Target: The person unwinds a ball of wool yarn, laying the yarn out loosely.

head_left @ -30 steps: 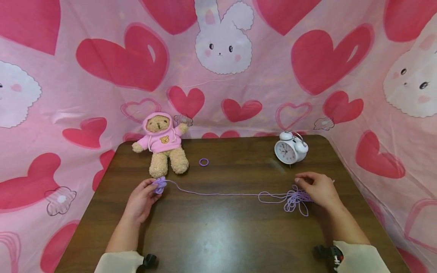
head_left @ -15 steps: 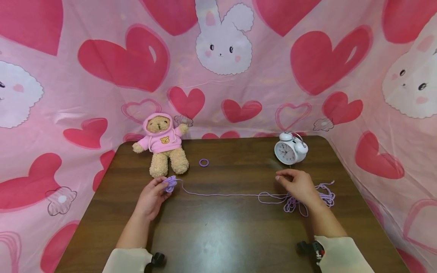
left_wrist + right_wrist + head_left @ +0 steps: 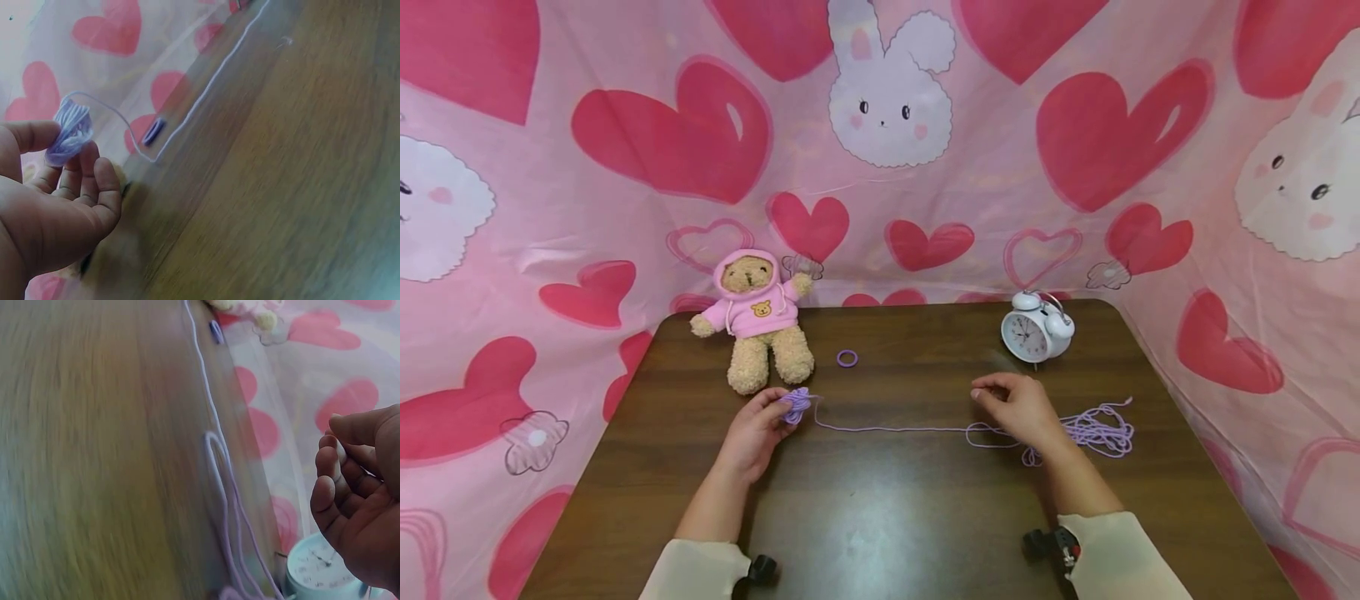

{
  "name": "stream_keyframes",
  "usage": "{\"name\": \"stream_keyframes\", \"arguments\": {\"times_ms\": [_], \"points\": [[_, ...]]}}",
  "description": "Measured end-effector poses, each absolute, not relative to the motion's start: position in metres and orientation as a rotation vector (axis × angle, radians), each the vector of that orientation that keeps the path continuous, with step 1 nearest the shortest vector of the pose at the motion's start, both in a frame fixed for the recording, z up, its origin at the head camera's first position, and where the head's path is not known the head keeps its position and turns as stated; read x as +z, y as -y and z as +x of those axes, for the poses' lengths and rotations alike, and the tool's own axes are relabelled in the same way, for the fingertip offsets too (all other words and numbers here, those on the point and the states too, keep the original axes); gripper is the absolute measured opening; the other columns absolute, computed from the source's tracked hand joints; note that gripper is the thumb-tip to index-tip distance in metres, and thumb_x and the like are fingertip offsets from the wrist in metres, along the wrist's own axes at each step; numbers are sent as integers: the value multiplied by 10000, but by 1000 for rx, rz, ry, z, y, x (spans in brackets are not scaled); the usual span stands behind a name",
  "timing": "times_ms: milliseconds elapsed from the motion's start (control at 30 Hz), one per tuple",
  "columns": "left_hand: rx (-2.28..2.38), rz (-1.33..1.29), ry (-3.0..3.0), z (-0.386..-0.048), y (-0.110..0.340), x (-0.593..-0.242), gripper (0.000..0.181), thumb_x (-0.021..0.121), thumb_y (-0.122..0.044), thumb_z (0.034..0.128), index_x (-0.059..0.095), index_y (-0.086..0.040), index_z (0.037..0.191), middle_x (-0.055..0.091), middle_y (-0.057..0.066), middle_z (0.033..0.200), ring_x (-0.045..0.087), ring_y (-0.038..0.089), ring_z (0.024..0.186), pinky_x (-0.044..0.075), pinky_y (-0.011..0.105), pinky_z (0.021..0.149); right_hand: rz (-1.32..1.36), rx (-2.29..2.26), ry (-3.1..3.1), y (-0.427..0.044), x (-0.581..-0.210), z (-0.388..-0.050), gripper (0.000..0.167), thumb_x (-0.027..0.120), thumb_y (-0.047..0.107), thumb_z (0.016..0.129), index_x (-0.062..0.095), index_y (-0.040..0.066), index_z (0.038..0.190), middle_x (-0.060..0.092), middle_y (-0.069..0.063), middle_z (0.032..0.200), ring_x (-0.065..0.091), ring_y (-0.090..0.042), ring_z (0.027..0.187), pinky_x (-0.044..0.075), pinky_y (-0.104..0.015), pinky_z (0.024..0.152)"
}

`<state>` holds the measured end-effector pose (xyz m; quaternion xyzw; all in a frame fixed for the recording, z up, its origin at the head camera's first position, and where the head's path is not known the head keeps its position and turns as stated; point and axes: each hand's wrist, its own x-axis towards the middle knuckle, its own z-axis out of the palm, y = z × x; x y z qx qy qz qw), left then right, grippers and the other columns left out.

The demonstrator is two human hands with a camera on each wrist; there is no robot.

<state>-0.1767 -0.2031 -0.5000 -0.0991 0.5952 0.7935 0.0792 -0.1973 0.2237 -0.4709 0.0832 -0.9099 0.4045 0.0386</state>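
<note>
My left hand (image 3: 754, 435) pinches a small wound bundle of purple yarn (image 3: 795, 405) between thumb and fingers, above the table. In the left wrist view the bundle (image 3: 70, 132) shows its looped strands, and one strand runs off it down to the tabletop. That strand (image 3: 895, 429) lies across the table to a loose tangle of the same yarn (image 3: 1097, 429) at the right. My right hand (image 3: 1024, 410) hovers over the near end of the tangle, partly hiding it. In the right wrist view its fingers (image 3: 326, 461) are loosely curled with nothing visible in them.
A teddy bear (image 3: 763, 312) in a pink hoodie sits at the back left, close beyond my left hand. A purple ring (image 3: 847, 358) lies near its feet. At the back right stands a white alarm clock (image 3: 1036, 329). Heart-printed cloth (image 3: 880, 225) encloses the table.
My left hand has moved right with the yarn bundle, so its strand has slackened. My right hand has moved left, away from over the tangle, uncovering more of it.
</note>
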Motion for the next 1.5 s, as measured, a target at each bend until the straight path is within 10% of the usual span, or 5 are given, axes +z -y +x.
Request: {"name": "stream_keyframes", "arguments": {"times_ms": [1500], "points": [[2279,-101,-1714,-181,113,-506,167,602,-29,993,542,8,1144,620,23,953,593,134,857,515,294,790,645,1458,2650,-109,-496,-198,199,869,183,845,803,133,1026,703,72,877,616,-55,720,525,-239,638]]}}
